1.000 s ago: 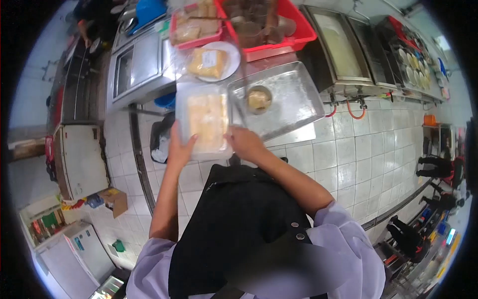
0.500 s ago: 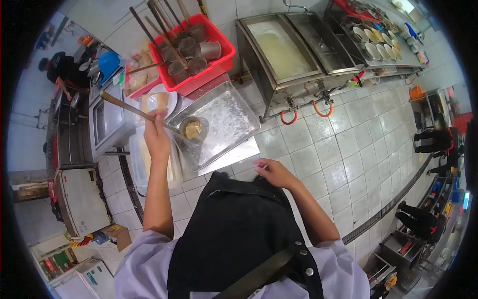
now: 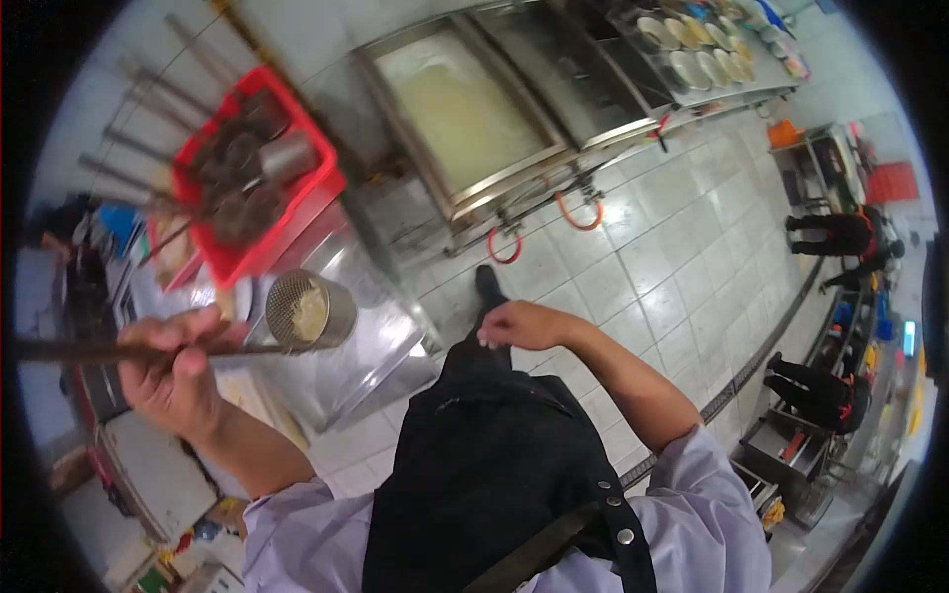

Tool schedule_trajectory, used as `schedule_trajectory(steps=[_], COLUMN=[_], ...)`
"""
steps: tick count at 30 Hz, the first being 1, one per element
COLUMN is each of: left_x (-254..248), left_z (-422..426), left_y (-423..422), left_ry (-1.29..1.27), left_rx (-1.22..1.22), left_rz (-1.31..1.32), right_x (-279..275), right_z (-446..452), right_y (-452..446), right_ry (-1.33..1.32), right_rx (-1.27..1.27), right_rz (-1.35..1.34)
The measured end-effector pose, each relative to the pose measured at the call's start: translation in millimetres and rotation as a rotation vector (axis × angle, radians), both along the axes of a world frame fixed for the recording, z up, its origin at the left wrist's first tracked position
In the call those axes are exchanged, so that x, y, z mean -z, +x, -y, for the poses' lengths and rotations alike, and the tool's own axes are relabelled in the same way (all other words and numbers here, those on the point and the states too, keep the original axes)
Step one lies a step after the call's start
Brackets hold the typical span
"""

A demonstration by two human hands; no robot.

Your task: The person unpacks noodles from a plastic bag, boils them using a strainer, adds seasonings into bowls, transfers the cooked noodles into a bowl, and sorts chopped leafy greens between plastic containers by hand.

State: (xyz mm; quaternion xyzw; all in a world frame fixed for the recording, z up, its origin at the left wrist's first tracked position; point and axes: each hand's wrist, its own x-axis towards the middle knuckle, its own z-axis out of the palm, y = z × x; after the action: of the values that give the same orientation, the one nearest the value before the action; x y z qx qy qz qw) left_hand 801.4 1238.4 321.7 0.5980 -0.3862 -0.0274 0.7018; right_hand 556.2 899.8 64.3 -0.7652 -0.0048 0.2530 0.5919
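Brown handle (image 3: 69,351) is gripped between thumb and fingers of your left hand (image 3: 168,385), its far end lost at the dark edge. Mesh strainer (image 3: 344,314) on it sits at 9 o'clock, pale food (image 3: 308,316) inside. Your right hand (image 3: 534,326) hangs loosely half-curled near the apron (image 3: 474,455). Red bin (image 3: 282,237) at 10's blurry but crammed with strainers (image 3: 287,158); vat (image 3: 499,188) at 12 holds cloudy liquid (image 3: 460,124).

Bright light glints on the floor tiles (image 3: 682,262), the red basket (image 3: 289,235) blurs, and warped edges darken.
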Motion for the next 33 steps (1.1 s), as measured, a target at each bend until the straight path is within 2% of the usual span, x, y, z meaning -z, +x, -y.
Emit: schedule_trajectory(steps=[3,6,8,9,10,11,12,14,17,20,21,22,24,28,29,30,31,32,33], left_x=[12.0,12.3,16.4,13.1,11.5,11.3,14.4,41.7,86.8,130.8,141.5,146.7,150.8,156.5,150.2,147.9,148.1,148.8,149.0], left_z=[68.7,135.0,169.6,203.0,229.6,252.7,273.4,310.9,361.5,383.6,393.1,401.3,413.6,427.6,430.3,432.0,432.9,433.2,433.1], left_y=[34.2,50.3,60.7,51.3,49.9,51.5,53.4,58.4,60.4,42.8,38.7,31.1,15.4,-7.4,-13.3,-17.6,-21.9,-26.6,-31.9], left_ry=[-0.111,-0.096,0.027,0.058,0.230,0.408,0.509,0.595,0.649,0.768,0.799,0.805,0.836,0.831,0.757,0.752,0.745,0.729,0.755], left_rx=[0.110,0.125,0.100,0.054,0.016,-0.020,0.016,0.069,0.100,0.094,0.084,0.040,-0.027,-0.125,-0.128,-0.134,-0.138,-0.138,-0.139], left_rz=[0.117,0.159,0.176,0.047,0.034,0.023,-0.011,-0.007,0.029,-0.043,-0.069,-0.038,0.022,-0.094,-0.126,-0.134,-0.144,-0.150,-0.109], right_x=[-6.9,-27.2,-35.4,-21.5,-11.2,-21.4,-10.8,-1.1,24.9,72.3,81.2,92.8,116.3,161.5,143.3,171.8,138.3,110.5,113.5], right_z=[65.0,169.8,259.2,313.4,366.8,402.2,441.4,512.2,592.8,649.3,662.3,675.1,697.3,739.9,738.1,756.9,738.3,737.8,748.9], right_y=[18.7,19.2,17.1,12.1,15.5,29.5,38.8,54.8,84.6,106.7,121.9,131.8,144.5,153.4,156.8,152.8,162.9,160.3,159.0], right_ry=[-0.046,0.020,-0.089,-0.201,-0.336,-0.651,-0.991,-1.244,-1.420,-1.718,-1.667,-1.691,-1.705,-1.759,-1.674,-1.755,-1.705,-1.582,-1.585], right_rx=[-0.246,-0.132,0.179,0.303,0.401,0.632,0.752,0.750,0.513,0.105,0.040,-0.047,-0.131,-0.343,-0.419,-0.395,-0.389,-0.423,-0.438], right_rz=[-0.210,-0.616,-0.442,-0.237,0.010,-0.082,0.033,0.202,0.083,0.077,-0.070,-0.076,-0.018,0.050,0.091,0.228,0.089,0.203,0.264])
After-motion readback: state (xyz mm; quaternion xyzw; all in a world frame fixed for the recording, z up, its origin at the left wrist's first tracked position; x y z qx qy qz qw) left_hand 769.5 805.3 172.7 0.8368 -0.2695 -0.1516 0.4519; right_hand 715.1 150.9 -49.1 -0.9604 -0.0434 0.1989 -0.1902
